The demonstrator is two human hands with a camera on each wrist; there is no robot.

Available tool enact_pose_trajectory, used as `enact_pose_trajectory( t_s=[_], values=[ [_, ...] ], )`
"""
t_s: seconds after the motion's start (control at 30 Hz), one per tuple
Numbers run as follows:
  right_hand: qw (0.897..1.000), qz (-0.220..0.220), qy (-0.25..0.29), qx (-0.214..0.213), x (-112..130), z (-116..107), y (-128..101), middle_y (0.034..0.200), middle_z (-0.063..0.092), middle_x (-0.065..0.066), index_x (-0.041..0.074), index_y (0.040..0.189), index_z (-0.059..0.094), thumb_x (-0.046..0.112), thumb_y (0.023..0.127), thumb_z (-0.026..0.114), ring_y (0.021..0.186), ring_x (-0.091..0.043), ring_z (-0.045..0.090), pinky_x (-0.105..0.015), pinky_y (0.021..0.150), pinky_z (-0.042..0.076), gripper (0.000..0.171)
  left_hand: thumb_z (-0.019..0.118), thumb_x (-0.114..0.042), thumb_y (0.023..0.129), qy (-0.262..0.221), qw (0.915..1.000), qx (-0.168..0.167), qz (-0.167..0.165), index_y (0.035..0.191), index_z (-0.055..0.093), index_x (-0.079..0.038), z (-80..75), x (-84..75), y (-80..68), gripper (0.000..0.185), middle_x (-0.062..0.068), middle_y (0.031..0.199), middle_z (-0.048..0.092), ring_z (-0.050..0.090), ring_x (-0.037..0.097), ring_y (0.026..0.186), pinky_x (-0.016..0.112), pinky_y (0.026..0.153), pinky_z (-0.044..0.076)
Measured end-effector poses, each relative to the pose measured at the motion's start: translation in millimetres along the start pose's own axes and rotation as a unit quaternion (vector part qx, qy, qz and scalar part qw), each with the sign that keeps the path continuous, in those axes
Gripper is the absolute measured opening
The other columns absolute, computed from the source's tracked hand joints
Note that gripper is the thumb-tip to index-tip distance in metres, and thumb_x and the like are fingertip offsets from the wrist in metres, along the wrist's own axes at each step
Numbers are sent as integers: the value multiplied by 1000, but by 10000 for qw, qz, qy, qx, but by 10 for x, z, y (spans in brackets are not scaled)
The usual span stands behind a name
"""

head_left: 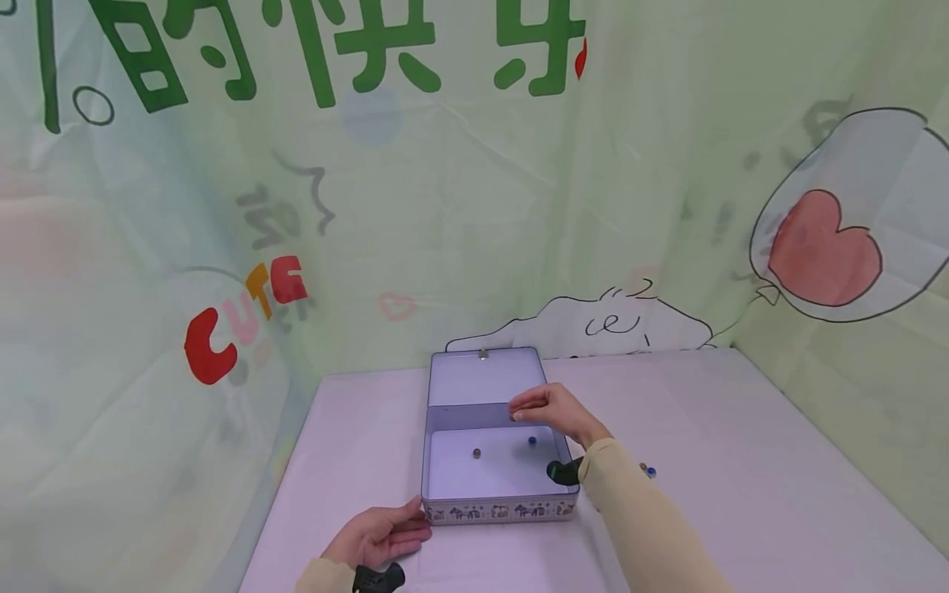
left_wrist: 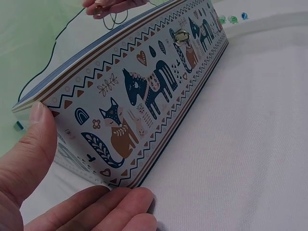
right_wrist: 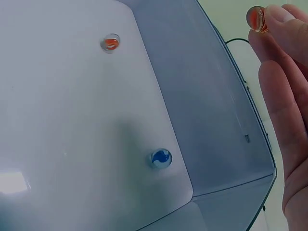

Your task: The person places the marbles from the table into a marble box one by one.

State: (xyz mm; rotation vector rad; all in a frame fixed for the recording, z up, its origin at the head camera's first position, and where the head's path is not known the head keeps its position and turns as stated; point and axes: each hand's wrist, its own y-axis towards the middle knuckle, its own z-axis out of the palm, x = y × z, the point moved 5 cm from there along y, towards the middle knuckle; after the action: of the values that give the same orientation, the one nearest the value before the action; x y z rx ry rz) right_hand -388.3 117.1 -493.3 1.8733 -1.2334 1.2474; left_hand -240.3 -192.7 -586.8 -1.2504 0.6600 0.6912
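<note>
An open tin box (head_left: 500, 512) with animal patterns has its lid (head_left: 485, 379) folded back. Above its interior, my right hand (head_left: 559, 412) pinches an orange-streaked clear glass marble (right_wrist: 256, 19) between thumb and fingertips. Two marbles lie on the box floor: an orange-and-white one (right_wrist: 110, 43) and a blue one (right_wrist: 160, 158). At the box's near left corner is my left hand (head_left: 378, 531), holding that corner. In the left wrist view its thumb (left_wrist: 41, 130) presses the upper edge while the fingers (left_wrist: 115, 207) touch the bottom edge.
Several small marbles (left_wrist: 233, 19) sit on the pale tablecloth (head_left: 741, 478) to the right of the box. A printed cloth backdrop (head_left: 445, 206) hangs behind the table and along both sides.
</note>
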Motion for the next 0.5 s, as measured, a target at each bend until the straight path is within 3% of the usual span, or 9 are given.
enact_pose_trajectory(
  t_s=[0.3, 0.5],
  values=[
    [9998, 157, -4, -128, -67, -75, -37, 114, 77, -12, 1, 118, 75, 14, 95, 75, 102, -20, 74, -40, 98, 61, 27, 74, -36, 95, 28, 10000, 2, 51, 127, 57, 19, -10, 18, 30, 66, 21, 106, 77, 77, 23, 95, 39, 94, 63],
    [9999, 30, 36, -143, -78, -146, -87, 118, 75, -19, -2, 120, 72, 14, 95, 74, 107, -30, 73, -40, 98, 61, 30, 75, -36, 94, 27, 10000, -14, 18, 129, 56, 19, 0, 10, 18, 68, 18, 104, 77, 76, 22, 96, 38, 95, 62]
  ],
)
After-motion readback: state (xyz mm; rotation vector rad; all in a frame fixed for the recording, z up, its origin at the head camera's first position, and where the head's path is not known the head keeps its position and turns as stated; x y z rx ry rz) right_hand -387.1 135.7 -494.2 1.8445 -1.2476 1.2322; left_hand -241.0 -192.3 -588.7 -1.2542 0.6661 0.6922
